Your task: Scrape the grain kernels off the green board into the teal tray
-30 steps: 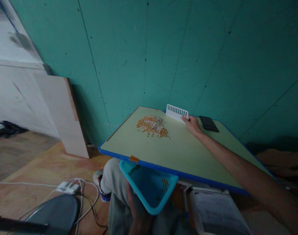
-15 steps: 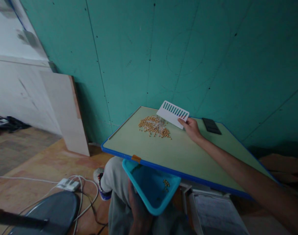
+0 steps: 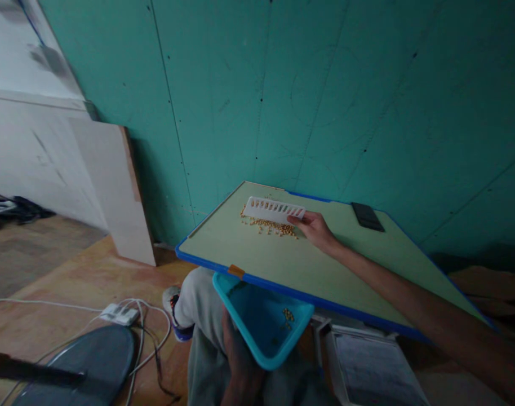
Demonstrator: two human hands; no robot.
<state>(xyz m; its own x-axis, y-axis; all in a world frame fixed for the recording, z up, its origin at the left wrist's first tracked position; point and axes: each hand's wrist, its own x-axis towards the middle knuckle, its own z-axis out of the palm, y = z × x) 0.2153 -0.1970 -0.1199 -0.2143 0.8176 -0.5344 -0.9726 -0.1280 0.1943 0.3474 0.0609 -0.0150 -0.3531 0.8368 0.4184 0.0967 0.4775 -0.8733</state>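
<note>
Green wall panels back a pale, blue-edged bench, with a board leaning at nine o'clock. Below the bench's near edge, toward six, a left hand rests against the side of a blue basin holding a small cluster of beans; its fingers are hidden, so their grip cannot be told. On the bench, at twelve from the basin, a loose heap of pale round beans spreads between nine and three. Over it tilts a white slotted plate, its long axis from just past nine to just past three, free end pointing past nine; whether its lower edge meets the bench is unclear. A right hand, nearer the heap, pinches the plate's three-o'clock end; the heap lies between eight and nine from those fingers. At the bench's two o'clock lies a dark flat object.
</note>
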